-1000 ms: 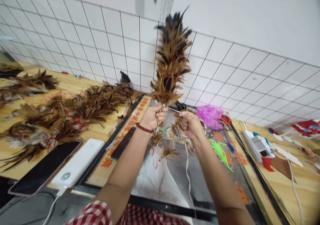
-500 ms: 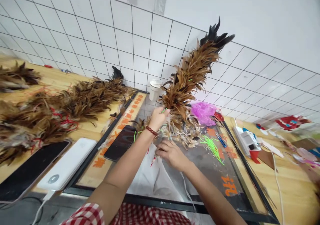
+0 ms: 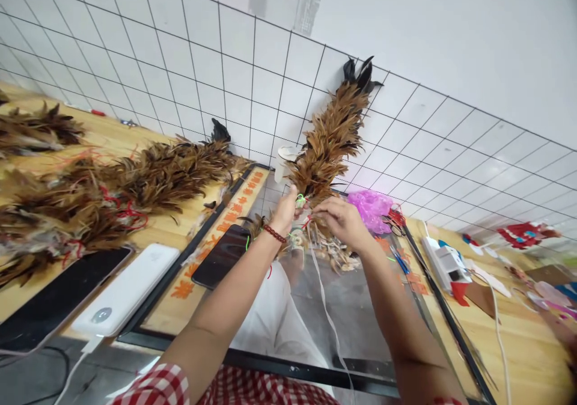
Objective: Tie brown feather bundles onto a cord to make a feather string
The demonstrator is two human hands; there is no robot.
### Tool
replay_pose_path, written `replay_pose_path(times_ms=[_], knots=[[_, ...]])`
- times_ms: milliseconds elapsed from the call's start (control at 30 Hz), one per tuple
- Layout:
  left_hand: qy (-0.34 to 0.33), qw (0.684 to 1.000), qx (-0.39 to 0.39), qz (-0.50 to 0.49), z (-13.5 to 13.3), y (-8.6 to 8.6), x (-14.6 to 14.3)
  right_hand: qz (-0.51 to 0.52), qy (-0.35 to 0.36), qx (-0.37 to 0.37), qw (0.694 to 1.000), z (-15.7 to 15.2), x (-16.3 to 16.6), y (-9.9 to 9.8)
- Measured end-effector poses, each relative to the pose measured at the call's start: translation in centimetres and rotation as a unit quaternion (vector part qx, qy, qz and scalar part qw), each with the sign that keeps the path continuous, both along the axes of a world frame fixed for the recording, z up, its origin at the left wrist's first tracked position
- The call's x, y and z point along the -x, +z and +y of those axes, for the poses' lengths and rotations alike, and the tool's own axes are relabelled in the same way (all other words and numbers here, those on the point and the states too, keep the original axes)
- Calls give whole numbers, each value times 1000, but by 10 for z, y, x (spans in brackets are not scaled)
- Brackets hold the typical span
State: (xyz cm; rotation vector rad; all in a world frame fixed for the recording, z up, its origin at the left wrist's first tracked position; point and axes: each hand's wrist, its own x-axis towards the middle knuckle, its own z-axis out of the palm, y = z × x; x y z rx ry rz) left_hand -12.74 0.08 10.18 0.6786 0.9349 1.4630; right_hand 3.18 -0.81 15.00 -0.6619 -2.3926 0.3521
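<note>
My left hand [image 3: 285, 211], with a bead bracelet at the wrist, is closed round the lower end of a long brown feather duster [image 3: 331, 134] that leans up and to the right against the tiled wall. My right hand [image 3: 342, 220] is beside it, fingers pinched at the same end, where a small bunch of feathers with a red tie [image 3: 308, 220] and a green cord [image 3: 300, 200] show. A white string [image 3: 325, 309] hangs down from the hands. Loose feather bits [image 3: 336, 253] lie on the glass table top [image 3: 360, 309] below.
Finished feather strings [image 3: 135, 182] lie piled on the wooden bench at left, next to a tablet [image 3: 49, 303], a white power bank [image 3: 126, 291] and a black phone [image 3: 220, 256]. A pink plastic bag [image 3: 372, 207], a white cup [image 3: 283, 160] and a white device [image 3: 444, 259] sit at right.
The duster tipped from upright to leaning right. My right hand dropped to the table half a second ago, then came back up to the duster's end beside my left hand.
</note>
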Motion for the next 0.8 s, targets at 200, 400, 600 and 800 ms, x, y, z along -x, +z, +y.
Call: replay_pose_path(times_ms=[200, 400, 600, 800], knots=[[2, 1000, -11, -22, 0, 0, -2, -8, -61, -37, 997, 21, 18, 9], [-19, 998, -65, 5, -4, 1, -6, -13, -138, -87, 987, 30, 29, 4], [-39, 996, -75, -7, -9, 7, -10, -28, -138, -99, 985, 30, 27, 3], [-72, 993, -74, -50, -10, 10, -2, 13, -142, -89, 986, 31, 31, 3]])
